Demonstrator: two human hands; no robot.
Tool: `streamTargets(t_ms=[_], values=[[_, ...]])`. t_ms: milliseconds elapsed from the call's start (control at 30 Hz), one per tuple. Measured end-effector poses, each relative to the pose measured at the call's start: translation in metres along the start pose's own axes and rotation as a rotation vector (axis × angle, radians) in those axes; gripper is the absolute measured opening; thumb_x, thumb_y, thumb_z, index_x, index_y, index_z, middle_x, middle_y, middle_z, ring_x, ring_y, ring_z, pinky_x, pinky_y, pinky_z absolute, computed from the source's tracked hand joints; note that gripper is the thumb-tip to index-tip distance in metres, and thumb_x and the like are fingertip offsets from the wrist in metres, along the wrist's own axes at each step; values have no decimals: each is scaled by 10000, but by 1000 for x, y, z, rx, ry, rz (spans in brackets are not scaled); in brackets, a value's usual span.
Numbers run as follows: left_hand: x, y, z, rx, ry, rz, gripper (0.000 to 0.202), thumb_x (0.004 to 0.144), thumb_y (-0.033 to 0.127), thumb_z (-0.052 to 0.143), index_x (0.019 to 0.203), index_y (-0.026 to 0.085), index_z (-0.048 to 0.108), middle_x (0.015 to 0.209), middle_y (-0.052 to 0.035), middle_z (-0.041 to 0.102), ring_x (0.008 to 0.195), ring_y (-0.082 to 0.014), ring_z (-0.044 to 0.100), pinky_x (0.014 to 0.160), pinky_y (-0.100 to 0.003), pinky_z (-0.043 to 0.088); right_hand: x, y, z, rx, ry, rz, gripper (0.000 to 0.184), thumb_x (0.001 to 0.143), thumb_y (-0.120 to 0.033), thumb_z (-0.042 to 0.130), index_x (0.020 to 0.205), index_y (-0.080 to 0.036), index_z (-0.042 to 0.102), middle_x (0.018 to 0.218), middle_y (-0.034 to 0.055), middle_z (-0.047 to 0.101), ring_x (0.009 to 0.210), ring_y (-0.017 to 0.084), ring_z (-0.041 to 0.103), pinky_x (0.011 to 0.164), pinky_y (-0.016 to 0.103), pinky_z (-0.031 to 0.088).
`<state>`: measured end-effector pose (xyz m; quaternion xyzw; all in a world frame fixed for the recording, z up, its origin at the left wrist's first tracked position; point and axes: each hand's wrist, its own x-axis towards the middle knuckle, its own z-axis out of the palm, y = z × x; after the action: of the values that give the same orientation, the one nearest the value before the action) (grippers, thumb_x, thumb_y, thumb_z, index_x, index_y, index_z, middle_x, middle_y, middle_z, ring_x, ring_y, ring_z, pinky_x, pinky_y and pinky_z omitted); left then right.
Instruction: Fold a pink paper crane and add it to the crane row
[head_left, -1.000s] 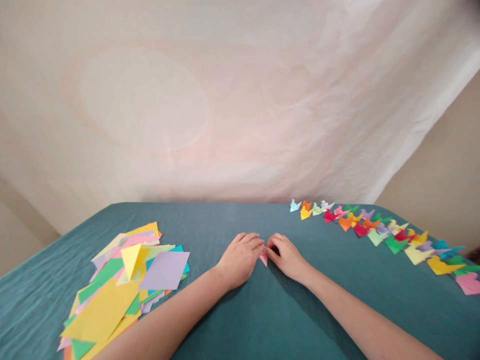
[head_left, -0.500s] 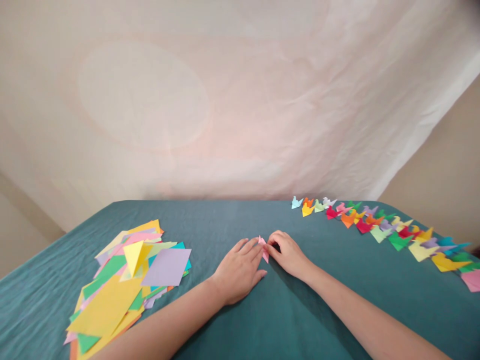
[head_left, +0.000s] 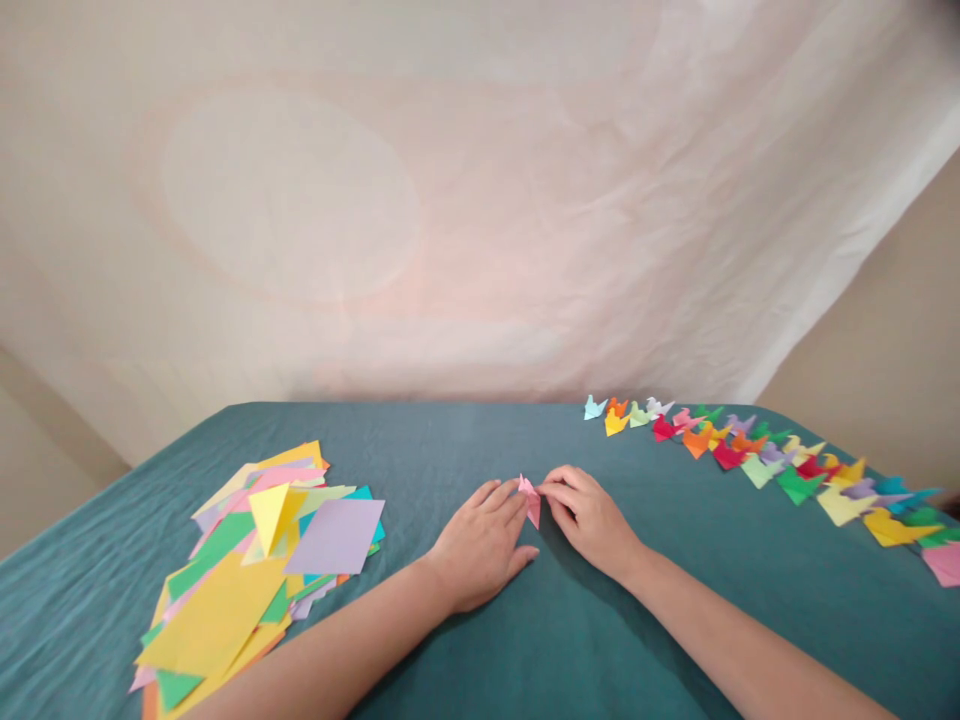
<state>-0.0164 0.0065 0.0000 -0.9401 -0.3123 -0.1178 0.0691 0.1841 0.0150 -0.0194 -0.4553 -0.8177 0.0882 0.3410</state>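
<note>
On the table lies a small piece of folded pink paper (head_left: 532, 505), narrow with a pointed top. My left hand (head_left: 484, 545) rests flat at its left side, fingertips on the paper's edge and thumb stretched out toward me. From the right, my right hand (head_left: 589, 520) reaches in with the index fingertip at the paper's upper right edge. The right thumb stands apart below that finger, and the other right fingers are loosely bent. The paper's left edge is partly hidden under the left fingertips.
A loose pile of coloured paper sheets (head_left: 217, 610) lies at the left, with a lilac square (head_left: 335, 537) on top. Folded paper birds (head_left: 800, 484) in many colours stand in rows along the right. A pale cloth (head_left: 480, 200) hangs behind the green-covered table (head_left: 450, 440).
My right thumb and index finger have parted from their pinch on the pink paper; the index finger now extends to its edge. More of the paper shows. My left hand stays nearly still.
</note>
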Motion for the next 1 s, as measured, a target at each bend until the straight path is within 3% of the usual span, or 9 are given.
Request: streamTargets(t_ms=[100,300,633,1000], values=[[-1,-1,1,4,-18,0,513,908,461,372,1291,121,414,1340,-102,445,1296,-229,299,1082,-372,170,-5,-3,-6,-118,-62,-115,350,828,-46,407,1014,-232,638,1006,75,596,943,224,513,826,396,423],[0,-1,0,2,-12,1,504,912,463,355,1287,132,419,1337,-102,448,1284,-230,320,1079,-371,167,-4,-5,-6,-188,-137,-198,296,894,-130,412,1064,-226,634,1033,88,620,949,229,511,817,396,430],[2,-2,-4,31,-29,19,520,909,491,343,1274,130,427,1328,-100,454,1275,-217,329,1074,-361,177,-4,-1,0,-234,-138,-218,249,898,-137,436,1008,-197,650,967,79,619,908,189,515,801,339,432],[3,-3,-3,78,-39,44,501,909,490,345,1226,125,477,1281,-101,500,1263,-225,341,1065,-367,179,1,-11,-10,-368,-312,-150,228,890,-141,440,966,-172,652,973,72,601,916,178,495,828,297,410]])
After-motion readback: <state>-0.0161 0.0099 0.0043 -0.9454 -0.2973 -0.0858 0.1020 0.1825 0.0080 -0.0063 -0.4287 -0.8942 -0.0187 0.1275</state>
